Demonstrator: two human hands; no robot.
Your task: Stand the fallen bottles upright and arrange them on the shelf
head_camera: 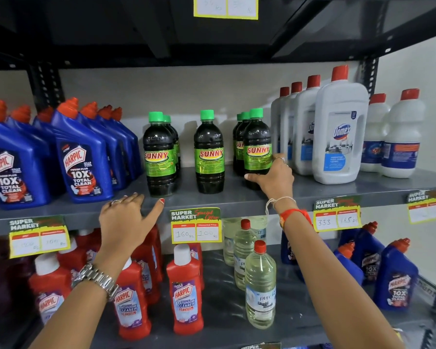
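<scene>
On the middle shelf (pixel 237 200), a grey metal board, every green-capped Sunny bottle in view stands upright; none is seen lying down, so the righting work appears done or nearly so, and what remains, in my judgement, is spacing and lining up the rows. The bottles sit in three groups along the front half of the shelf: a left group headed by one bottle (pixel 159 154), a single middle bottle (pixel 209 152), and a right group whose front bottle (pixel 257 149) is just beside the white Domex bottles (pixel 340 132). The right hand (pixel 275 180) wraps the lower body of that front right bottle, thumb across the front and fingers curled round its far side, gripping it near the shelf's front edge. The left hand (pixel 126 217) rests open and flat at the front edge of the shelf, fingers spread, holding nothing, just before the left group. The Sunny bottles are clear plastic cylinders with rounded shoulders, filled with near-black liquid, wearing glossy green and yellow labels and ribbed screw caps. Blue angle-necked Harpic bottles (pixel 83 157) with orange caps fill the left end. The gaps between the three groups look uneven.
</scene>
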